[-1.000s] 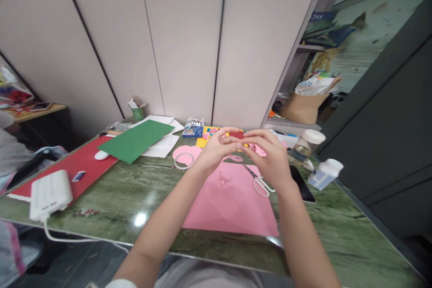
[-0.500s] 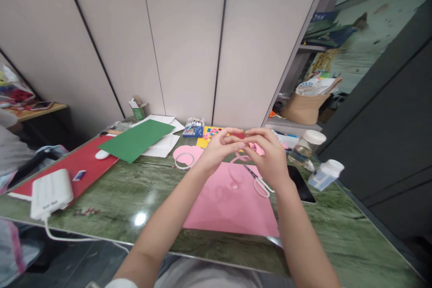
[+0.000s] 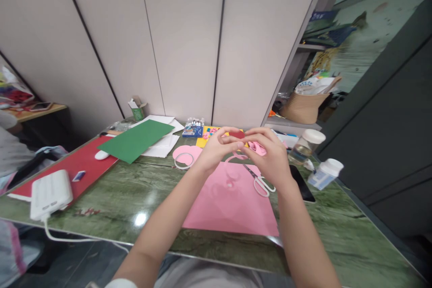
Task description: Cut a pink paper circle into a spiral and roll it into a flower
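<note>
My left hand (image 3: 218, 150) and my right hand (image 3: 268, 153) meet fingertip to fingertip above the table, fingers curled in a pinch. A thin, curled pink paper strip (image 3: 232, 157) hangs from between them, its lower part blurred; the pinched end is hidden by my fingers. Beneath lies a pink sheet of paper (image 3: 232, 209). Scissors (image 3: 261, 184) with white handles rest on its right side, under my right hand. To the left of my left hand are a pink paper cut-out (image 3: 184, 150) and a white ring (image 3: 184, 166), perhaps a roll of tape.
Green paper (image 3: 138, 141) lies over white sheets and a red sheet (image 3: 91, 171) at left, near a white power bank (image 3: 50, 193) with a cable. Behind my hands are a blue box (image 3: 193, 130) and yellow paper (image 3: 200, 142). Two jars (image 3: 326, 174) and a dark phone (image 3: 301, 184) stand right.
My hands keep nearly the same place, with the fingers shifting slightly. The hanging pink strip has swung a little to the left and shows less of its length.
</note>
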{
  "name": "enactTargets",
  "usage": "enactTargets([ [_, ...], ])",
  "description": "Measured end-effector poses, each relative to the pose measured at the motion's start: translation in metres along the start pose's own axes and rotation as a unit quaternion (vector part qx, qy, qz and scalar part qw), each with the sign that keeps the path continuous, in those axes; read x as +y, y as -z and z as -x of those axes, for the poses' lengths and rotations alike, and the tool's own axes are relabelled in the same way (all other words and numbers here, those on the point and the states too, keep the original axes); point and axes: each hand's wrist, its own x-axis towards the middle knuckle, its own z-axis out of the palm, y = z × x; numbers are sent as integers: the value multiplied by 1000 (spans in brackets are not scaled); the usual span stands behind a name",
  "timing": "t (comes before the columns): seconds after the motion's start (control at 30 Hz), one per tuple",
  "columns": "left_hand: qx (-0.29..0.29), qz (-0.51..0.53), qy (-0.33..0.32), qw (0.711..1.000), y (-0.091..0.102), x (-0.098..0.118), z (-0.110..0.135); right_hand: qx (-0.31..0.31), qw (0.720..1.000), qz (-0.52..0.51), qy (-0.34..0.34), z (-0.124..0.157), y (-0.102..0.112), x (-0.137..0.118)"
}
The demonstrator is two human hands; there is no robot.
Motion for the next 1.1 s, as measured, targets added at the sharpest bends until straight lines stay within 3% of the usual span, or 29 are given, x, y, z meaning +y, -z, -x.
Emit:
enactTargets([
  [0.1, -2, -12, 4, 1000, 2, 0, -1, -3, 1000, 1, 12, 0, 1, 0],
  [0.3, -12, -29, 7, 999, 5, 0, -1, -74, 996, -3, 47, 0, -3, 1],
  [0.63, -25, 7, 1, 1000, -3, 0, 1, 18, 1000, 5, 3, 0, -6, 2],
  [0.87, -26, 0, 24, 999, -5, 2, 3, 14, 1000, -2, -15, 1, -5, 1],
  [1.1, 1, -8, 0, 1000, 1, -2, -1, -19, 1000, -1, -4, -1, 1, 2],
])
